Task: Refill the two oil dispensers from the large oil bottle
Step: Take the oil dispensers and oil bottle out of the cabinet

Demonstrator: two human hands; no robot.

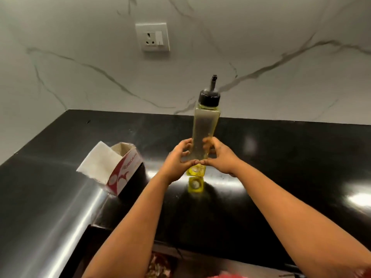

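A tall square clear oil dispenser with a black spout cap stands upright on the black counter, with a little yellow oil at its base. My left hand grips its lower part from the left. My right hand grips it from the right, and the two thumbs meet in front of the bottle. The bottle's reflection shows on the glossy counter below it. No second dispenser and no large oil bottle are in view.
A red and white tissue box with a white tissue sticking out lies to the left on the black counter. A marble wall with a white power socket rises behind. The counter's front edge runs near my forearms.
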